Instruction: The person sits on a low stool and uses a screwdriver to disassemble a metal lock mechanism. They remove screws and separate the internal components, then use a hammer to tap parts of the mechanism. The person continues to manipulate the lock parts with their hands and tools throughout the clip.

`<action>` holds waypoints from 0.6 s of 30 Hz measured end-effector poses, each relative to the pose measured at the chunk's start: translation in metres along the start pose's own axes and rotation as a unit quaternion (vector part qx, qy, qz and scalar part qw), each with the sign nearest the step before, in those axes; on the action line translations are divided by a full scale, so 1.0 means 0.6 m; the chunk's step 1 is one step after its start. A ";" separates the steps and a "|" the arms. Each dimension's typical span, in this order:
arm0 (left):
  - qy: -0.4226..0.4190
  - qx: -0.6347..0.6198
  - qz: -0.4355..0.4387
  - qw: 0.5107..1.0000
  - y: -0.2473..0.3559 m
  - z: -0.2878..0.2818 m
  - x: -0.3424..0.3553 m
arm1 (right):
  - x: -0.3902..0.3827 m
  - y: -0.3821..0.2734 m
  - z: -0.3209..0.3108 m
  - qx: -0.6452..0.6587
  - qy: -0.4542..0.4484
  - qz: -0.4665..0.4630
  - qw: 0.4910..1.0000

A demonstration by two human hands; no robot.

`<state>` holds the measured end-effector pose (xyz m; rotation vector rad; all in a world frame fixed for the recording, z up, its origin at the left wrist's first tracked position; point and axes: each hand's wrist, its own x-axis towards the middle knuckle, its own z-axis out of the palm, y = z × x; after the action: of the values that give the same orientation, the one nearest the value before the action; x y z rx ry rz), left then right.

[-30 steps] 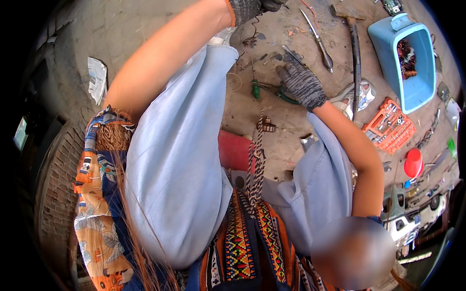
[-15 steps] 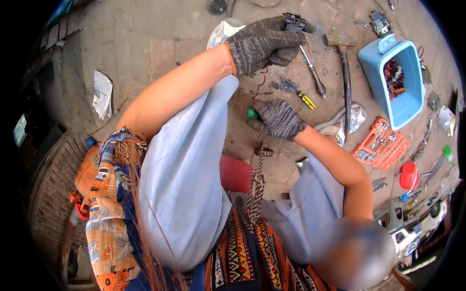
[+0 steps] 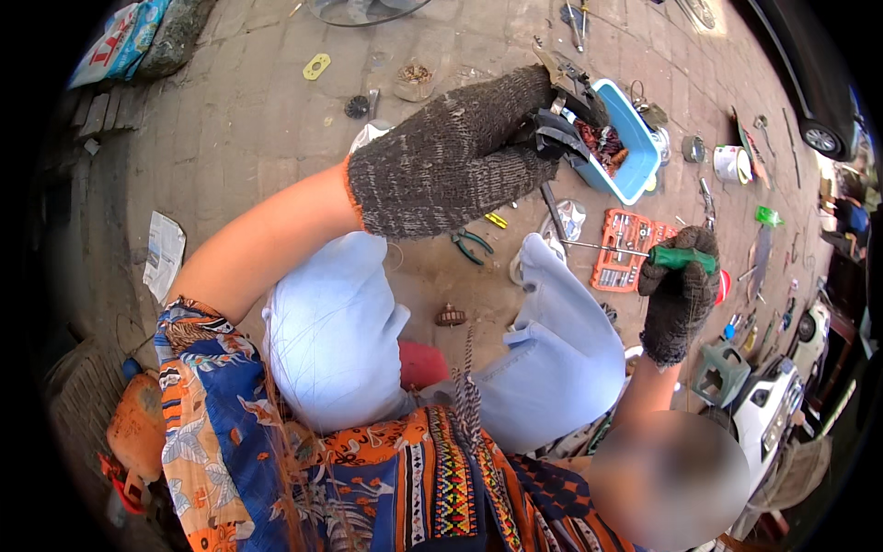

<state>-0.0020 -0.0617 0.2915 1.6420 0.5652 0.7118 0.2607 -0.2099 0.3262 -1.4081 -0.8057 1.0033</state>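
Note:
My gloved left hand (image 3: 451,156) is raised in front of me, closed on a dark metal and plastic part (image 3: 561,133) whose details are hard to make out. To the lower right, my gloved right hand (image 3: 681,294) grips the green handle of a screwdriver (image 3: 682,258); its long thin shaft points left, short of the part. Below the left hand, green-handled pliers (image 3: 471,248) and a yellow-handled tool (image 3: 496,221) lie on the floor, with a small round brown part (image 3: 450,316) between my knees.
A blue bin (image 3: 641,178) of copper-coloured scraps, an orange socket set (image 3: 611,269), a hammer, cans and scattered tools lie to the front and right. A black car (image 3: 791,64) stands top right, a white vehicle lower right, bags top left, an orange container (image 3: 133,423) lower left.
My right hand has taken hold of the green screwdriver, lifted it off the floor and moved right. My left hand has moved lower with the dark part. The view has shifted.

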 end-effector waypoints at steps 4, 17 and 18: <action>-0.114 -0.101 0.055 0.987 0.131 0.037 0.018 | -0.110 -0.111 -0.031 0.088 0.003 -0.133 0.987; -0.017 -0.669 -0.232 0.706 0.212 0.196 -0.294 | -0.388 -0.118 0.070 0.154 0.137 -0.189 0.960; -0.006 -0.665 -0.251 0.703 0.212 0.201 -0.313 | -0.404 -0.113 0.078 0.111 0.158 -0.193 0.962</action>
<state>-0.0484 -0.2999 0.3755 0.0887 0.2857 0.4544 0.1278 -0.4058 0.4238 -1.1245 -0.6717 0.5322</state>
